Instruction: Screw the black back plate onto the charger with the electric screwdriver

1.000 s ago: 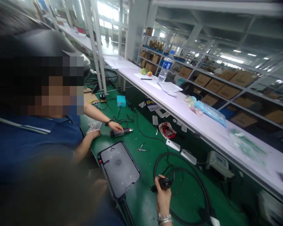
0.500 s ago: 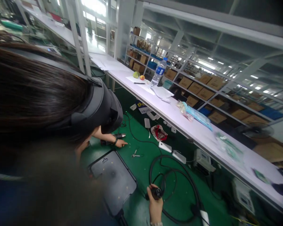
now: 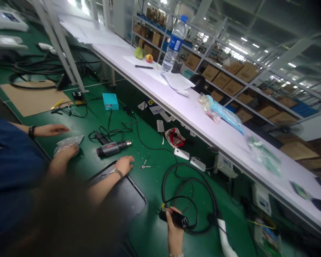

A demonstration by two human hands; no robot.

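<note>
My right hand (image 3: 175, 228) is closed round a black cylindrical cable connector (image 3: 173, 218), held over the green mat. Yellow shows at its left end, and a thick black cable (image 3: 164, 178) lies coiled behind it. My left hand (image 3: 124, 165), with a watch at the wrist, is over the far edge of a flat black panel (image 3: 125, 196). Its fingers point right and look slightly apart, with nothing visible in them. Small cutting pliers (image 3: 146, 165) and tiny white bits lie just past the fingertips. A heat gun (image 3: 111, 149) rests behind this hand.
At left, a co-worker's hands (image 3: 50, 130) are by a clear plastic bag (image 3: 66, 142). A blue box (image 3: 110, 101) and cardboard sheet (image 3: 34, 98) lie farther back. A raised white shelf (image 3: 155, 80) carries a water bottle (image 3: 173, 46). A white charging-gun handle (image 3: 224, 237) lies right.
The co-worker's headset-wearing head has left the view, and their hand has withdrawn left from near the pliers. My left hand now shows by the panel. The connector has turned in my right hand.
</note>
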